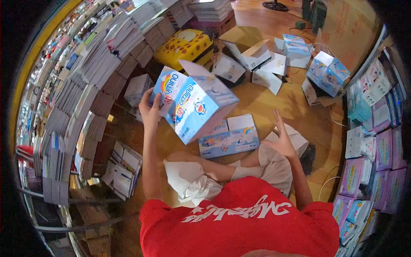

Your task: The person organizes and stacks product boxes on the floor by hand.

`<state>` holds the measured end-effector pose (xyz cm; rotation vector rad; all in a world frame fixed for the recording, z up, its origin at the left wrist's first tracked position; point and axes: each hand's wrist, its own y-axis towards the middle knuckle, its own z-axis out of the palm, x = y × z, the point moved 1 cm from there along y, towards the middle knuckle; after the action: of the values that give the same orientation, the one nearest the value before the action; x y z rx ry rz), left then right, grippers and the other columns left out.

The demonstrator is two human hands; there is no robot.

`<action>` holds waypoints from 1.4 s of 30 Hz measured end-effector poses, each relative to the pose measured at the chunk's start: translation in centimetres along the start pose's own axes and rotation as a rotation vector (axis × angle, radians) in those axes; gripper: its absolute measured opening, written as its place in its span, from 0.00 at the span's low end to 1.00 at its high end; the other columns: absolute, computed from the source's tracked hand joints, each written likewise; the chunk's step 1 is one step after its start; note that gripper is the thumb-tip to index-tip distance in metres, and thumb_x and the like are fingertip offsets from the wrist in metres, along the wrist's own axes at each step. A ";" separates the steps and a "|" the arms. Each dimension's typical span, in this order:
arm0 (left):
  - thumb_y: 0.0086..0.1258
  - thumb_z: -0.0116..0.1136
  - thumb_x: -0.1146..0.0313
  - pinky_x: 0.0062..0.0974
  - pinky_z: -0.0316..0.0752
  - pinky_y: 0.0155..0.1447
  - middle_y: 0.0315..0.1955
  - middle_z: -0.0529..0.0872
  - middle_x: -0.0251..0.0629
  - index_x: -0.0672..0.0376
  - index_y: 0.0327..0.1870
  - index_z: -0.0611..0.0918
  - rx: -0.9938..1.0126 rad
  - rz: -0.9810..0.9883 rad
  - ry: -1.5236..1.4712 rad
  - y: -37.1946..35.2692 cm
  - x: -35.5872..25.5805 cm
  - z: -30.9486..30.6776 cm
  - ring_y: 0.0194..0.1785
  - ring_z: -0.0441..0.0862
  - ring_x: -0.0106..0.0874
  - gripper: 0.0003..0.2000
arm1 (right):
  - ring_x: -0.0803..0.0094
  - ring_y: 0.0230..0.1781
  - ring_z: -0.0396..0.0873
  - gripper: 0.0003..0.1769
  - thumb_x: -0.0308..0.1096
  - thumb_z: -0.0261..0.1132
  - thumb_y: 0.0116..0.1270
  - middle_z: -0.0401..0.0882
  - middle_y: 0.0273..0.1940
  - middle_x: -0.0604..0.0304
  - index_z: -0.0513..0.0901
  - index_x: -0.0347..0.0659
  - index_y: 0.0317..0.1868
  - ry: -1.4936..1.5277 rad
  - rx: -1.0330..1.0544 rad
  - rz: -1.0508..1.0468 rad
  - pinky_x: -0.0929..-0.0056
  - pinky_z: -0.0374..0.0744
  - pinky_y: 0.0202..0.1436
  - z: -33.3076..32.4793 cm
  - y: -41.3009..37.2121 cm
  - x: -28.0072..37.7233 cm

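My left hand (150,109) grips a flap of a blue-and-white cardboard box (195,113) printed with "5D Umino", a rainbow and a cartoon figure. The box is tilted above the floor, with flaps standing out at its top. Away to the right, my right hand (280,141) is held over my knee, fingers spread and nothing in it. Between my hands and in front of my crossed legs, a flattened box (230,142) of the same print lies on the floor, partly behind the raised one.
High stacks of paper sheets (92,77) line the left side. Ahead are a yellow spotted case (184,47), an open brown carton (244,40) and another blue box (329,73). Shelves of purple and blue packs (385,145) stand at right. A cable runs along the floor.
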<state>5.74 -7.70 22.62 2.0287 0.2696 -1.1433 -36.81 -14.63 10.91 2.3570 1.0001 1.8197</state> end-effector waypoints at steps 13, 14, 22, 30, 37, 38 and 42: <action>0.69 0.52 0.68 0.23 0.74 0.49 0.43 0.82 0.40 0.69 0.54 0.75 0.394 -0.680 -0.613 -10.1 2.7 5.0 0.42 0.80 0.26 0.16 | 0.75 0.51 0.73 0.41 0.31 0.78 0.43 0.76 0.52 0.55 0.71 0.35 0.60 0.298 0.099 0.004 0.78 0.75 0.49 3.6 4.3 3.7; 0.70 0.52 0.67 0.22 0.74 0.50 0.43 0.82 0.40 0.69 0.54 0.74 0.405 -0.678 -0.586 -10.7 2.6 5.6 0.43 0.80 0.27 0.17 | 0.75 0.49 0.74 0.38 0.31 0.77 0.44 0.77 0.50 0.55 0.72 0.35 0.58 0.302 0.088 0.097 0.78 0.75 0.48 3.1 3.9 3.9; 0.60 0.65 0.61 0.32 0.55 0.69 0.62 0.67 0.49 0.67 0.63 0.67 0.206 -0.136 -0.293 -16.8 -2.7 8.7 0.66 0.62 0.36 0.33 | 0.77 0.37 0.78 0.30 0.32 0.75 0.49 0.82 0.39 0.56 0.76 0.31 0.53 0.268 -0.107 0.495 0.81 0.76 0.38 1.0 2.2 3.0; 0.53 0.71 0.66 0.31 0.64 0.64 0.57 0.74 0.52 0.67 0.60 0.70 0.255 -0.289 -0.165 -18.9 -2.4 9.6 0.60 0.71 0.36 0.33 | 0.84 0.20 0.72 0.27 0.32 0.74 0.50 0.82 0.36 0.57 0.78 0.32 0.51 0.145 -0.191 0.278 0.86 0.68 0.18 3.0 2.2 3.1; 0.57 0.65 0.72 0.30 0.64 0.64 0.54 0.77 0.51 0.65 0.54 0.78 0.228 -0.354 -0.143 -18.8 0.2 7.9 0.59 0.73 0.36 0.21 | 0.84 0.17 0.70 0.22 0.27 0.71 0.53 0.81 0.32 0.60 0.79 0.33 0.50 0.173 -0.253 0.386 0.84 0.65 0.14 1.7 1.7 2.2; 0.57 0.64 0.72 0.30 0.64 0.64 0.55 0.77 0.51 0.64 0.54 0.78 0.222 -0.314 -0.111 -19.0 0.2 7.9 0.60 0.73 0.36 0.21 | 0.83 0.16 0.70 0.21 0.26 0.70 0.54 0.81 0.32 0.60 0.79 0.32 0.50 0.235 -0.231 0.396 0.84 0.66 0.16 1.6 1.6 2.5; 0.58 0.64 0.71 0.31 0.64 0.64 0.56 0.76 0.52 0.62 0.54 0.78 0.293 -0.191 -0.052 -18.0 0.1 7.0 0.61 0.72 0.39 0.21 | 0.79 0.18 0.73 0.19 0.23 0.67 0.55 0.80 0.33 0.58 0.80 0.31 0.50 0.402 -0.138 0.433 0.81 0.70 0.20 0.4 1.8 2.1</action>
<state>-7.97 -0.59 10.99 2.2604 0.2877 -1.4214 -35.38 -14.95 13.25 2.3054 0.3596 2.4913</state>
